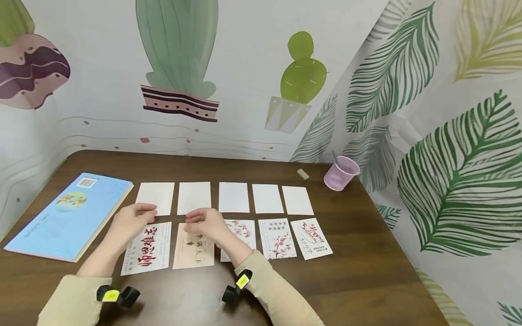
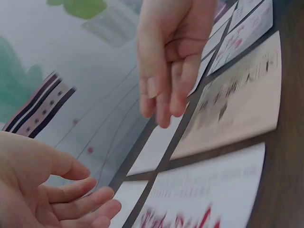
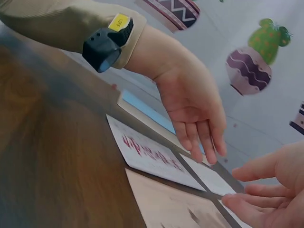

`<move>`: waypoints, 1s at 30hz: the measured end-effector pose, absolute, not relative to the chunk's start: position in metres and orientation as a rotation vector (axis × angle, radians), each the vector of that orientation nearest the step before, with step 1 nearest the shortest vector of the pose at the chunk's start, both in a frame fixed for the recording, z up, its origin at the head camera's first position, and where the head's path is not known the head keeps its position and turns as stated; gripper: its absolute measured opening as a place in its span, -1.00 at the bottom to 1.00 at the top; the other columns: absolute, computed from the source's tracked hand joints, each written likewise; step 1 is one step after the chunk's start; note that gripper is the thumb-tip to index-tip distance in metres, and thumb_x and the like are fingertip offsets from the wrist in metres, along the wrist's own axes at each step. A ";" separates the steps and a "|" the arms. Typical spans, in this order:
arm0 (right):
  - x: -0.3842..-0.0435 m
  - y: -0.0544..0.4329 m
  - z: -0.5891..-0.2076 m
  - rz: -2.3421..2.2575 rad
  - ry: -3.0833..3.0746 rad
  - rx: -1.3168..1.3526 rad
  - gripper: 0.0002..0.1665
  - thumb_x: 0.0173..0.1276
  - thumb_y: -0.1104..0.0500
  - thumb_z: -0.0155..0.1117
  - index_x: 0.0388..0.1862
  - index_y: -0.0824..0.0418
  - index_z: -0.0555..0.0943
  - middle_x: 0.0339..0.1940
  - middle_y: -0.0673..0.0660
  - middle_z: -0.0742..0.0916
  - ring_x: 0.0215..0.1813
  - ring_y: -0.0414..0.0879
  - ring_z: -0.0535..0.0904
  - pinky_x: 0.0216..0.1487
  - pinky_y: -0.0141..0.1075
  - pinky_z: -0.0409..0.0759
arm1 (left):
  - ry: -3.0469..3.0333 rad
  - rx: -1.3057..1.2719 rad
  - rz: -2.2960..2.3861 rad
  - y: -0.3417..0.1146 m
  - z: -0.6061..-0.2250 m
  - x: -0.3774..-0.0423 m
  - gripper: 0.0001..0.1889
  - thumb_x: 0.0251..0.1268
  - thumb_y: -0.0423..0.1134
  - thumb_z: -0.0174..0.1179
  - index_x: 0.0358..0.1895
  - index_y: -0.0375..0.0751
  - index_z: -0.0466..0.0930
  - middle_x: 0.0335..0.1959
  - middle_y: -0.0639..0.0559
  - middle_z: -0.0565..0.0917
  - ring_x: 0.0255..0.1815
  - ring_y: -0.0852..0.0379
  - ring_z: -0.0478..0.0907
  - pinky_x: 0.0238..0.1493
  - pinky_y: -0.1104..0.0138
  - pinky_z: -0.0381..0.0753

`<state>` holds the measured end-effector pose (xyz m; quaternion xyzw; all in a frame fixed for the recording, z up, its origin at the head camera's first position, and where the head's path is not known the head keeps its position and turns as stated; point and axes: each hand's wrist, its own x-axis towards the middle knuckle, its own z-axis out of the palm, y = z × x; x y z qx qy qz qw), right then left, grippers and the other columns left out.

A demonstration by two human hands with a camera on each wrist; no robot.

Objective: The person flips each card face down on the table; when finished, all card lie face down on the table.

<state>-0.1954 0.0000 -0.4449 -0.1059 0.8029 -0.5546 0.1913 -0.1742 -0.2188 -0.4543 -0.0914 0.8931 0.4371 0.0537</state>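
My left hand [image 1: 132, 222] hovers over the top of a white card with large red characters [image 1: 147, 253], its fingers relaxed and holding nothing. Over the upper edge of a peach card with dark characters [image 1: 193, 256] is my right hand [image 1: 208, 225], fingers loosely bent, with nothing between them. Both wrist views show the hands apart from the cards. The printed row continues rightward with a pink-flower card [image 1: 246, 228], a blossom-branch card [image 1: 279, 240] and a card with red lettering [image 1: 311, 237]. Behind lies a row of several blank white cards [image 1: 234, 198].
A thick blue book [image 1: 94, 203] lies at the left of the brown table [image 1: 359, 271]. At the back right stand a pink mesh cup [image 1: 339, 176] with a pencil-like stick in it and a small beige block [image 1: 303, 174]. Patterned wall covering borders the table.
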 end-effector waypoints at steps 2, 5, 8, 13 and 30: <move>-0.191 -0.006 -0.445 -1.547 2.226 -0.306 -0.62 0.18 0.27 0.40 0.02 0.28 0.66 -0.12 0.10 0.79 -0.18 -0.23 0.70 -0.21 -0.44 0.64 | 2.715 -0.294 1.328 -0.237 -0.471 -0.175 -0.44 0.51 0.00 -0.07 0.31 -0.41 0.37 0.18 -0.46 0.51 0.12 -0.30 0.53 -0.03 -0.02 0.55; -0.186 -0.013 -0.446 -1.526 2.202 -0.305 -0.56 0.17 0.28 0.41 0.06 0.27 0.65 -0.06 0.12 0.78 -0.17 -0.23 0.71 -0.26 -0.44 0.66 | 2.714 -0.348 1.324 -0.257 -0.488 -0.175 -0.38 0.51 0.09 -0.11 0.35 -0.37 0.35 0.24 -0.45 0.47 0.16 -0.30 0.47 -0.02 -0.05 0.56; -0.182 -0.020 -0.446 -1.497 2.223 -0.314 -0.53 0.14 0.27 0.43 0.09 0.26 0.65 -0.03 0.12 0.78 -0.11 -0.22 0.71 -0.23 -0.46 0.64 | 2.669 -0.402 1.329 -0.263 -0.478 -0.168 -0.37 0.50 0.08 -0.10 0.37 -0.39 0.32 0.26 -0.47 0.43 0.17 -0.32 0.44 -0.03 -0.04 0.57; -0.178 -0.025 -0.444 -1.446 2.289 -0.331 -0.49 0.14 0.27 0.45 0.11 0.28 0.63 0.00 0.13 0.77 -0.01 -0.16 0.71 -0.12 -0.48 0.64 | 2.576 -0.385 1.299 -0.255 -0.440 -0.153 -0.35 0.51 0.01 -0.11 0.35 -0.54 0.25 0.25 -0.56 0.39 0.18 -0.39 0.43 0.03 -0.09 0.55; -0.173 -0.034 -0.447 -1.522 2.205 -0.289 -0.47 0.14 0.33 0.41 0.14 0.32 0.61 -0.02 0.14 0.77 -0.09 -0.18 0.70 -0.13 -0.48 0.61 | 2.539 -0.304 1.183 -0.256 -0.423 -0.148 -0.30 0.50 -0.01 -0.09 0.26 -0.75 0.22 0.12 -0.59 0.48 0.06 -0.38 0.52 0.05 -0.14 0.53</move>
